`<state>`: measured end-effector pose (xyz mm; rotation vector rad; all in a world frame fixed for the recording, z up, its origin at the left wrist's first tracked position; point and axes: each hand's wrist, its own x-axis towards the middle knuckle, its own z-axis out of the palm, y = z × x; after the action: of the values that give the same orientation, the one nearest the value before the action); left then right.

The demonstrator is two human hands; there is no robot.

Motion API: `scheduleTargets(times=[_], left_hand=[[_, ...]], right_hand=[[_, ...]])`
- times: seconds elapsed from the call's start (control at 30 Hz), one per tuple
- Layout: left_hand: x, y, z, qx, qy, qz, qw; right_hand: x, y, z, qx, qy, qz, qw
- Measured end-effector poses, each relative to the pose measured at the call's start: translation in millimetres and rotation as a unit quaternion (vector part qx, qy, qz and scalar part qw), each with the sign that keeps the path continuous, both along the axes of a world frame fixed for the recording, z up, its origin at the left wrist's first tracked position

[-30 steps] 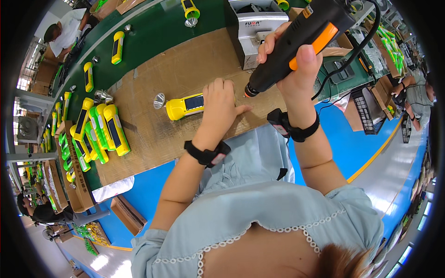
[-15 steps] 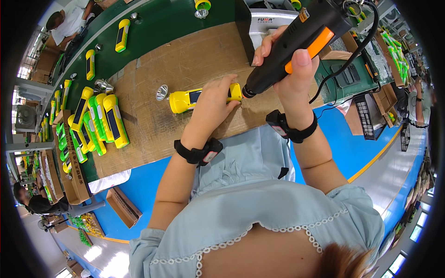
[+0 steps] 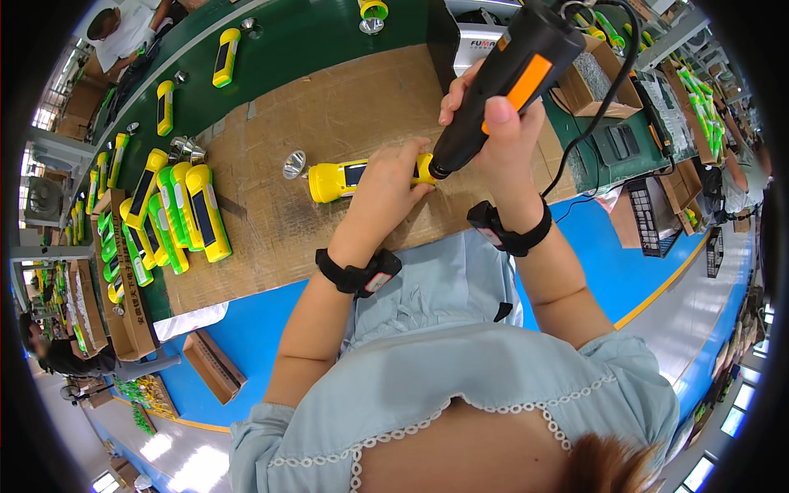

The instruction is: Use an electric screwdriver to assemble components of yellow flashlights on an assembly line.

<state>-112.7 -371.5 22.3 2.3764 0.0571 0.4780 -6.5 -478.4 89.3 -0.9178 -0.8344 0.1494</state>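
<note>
My left hand point(image 3: 383, 191) is wrapped over a yellow flashlight point(image 3: 329, 182) lying on a cardboard sheet point(image 3: 271, 107), pressing it down near its tail. A dark panel shows on the flashlight's upper side; its middle is hidden under my fingers. In my right hand point(image 3: 505, 144) is a black electric screwdriver point(image 3: 514, 78) with an orange lever, held at a slant. The tool's nose meets the flashlight's tail end; the bit and any screw are hidden. Just beyond the flashlight's head lies a shiny reflector cup point(image 3: 294, 164).
Yellow and green flashlights point(image 3: 205, 214) are piled at the left, beside a long cardboard box point(image 3: 131, 320). More flashlights point(image 3: 226, 57) and reflectors lie on the green table. A cable point(image 3: 604, 107) loops down from the screwdriver. An open carton point(image 3: 588, 90) stands at the right; co-workers sit farther off.
The screwdriver's nose has come down onto the flashlight's tail, where its bit tip showed before. My left hand keeps its hold. The whole view has shifted slightly.
</note>
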Motion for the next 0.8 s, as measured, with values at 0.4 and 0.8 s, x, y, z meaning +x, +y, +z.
scheduleTargets(times=[0.4,0.8], left_hand=[[2.4,0.4,4.2,-0.019,-0.018,-0.001,1.000],[5.5,-4.0,0.6,0.055,0.008,0.035,0.998]], right_hand=[[-5.7,1.9,-11.8,-0.029,-0.007,0.019,0.999],[46.4,-40.7,67.0,0.157,-0.082,-0.124,0.976]])
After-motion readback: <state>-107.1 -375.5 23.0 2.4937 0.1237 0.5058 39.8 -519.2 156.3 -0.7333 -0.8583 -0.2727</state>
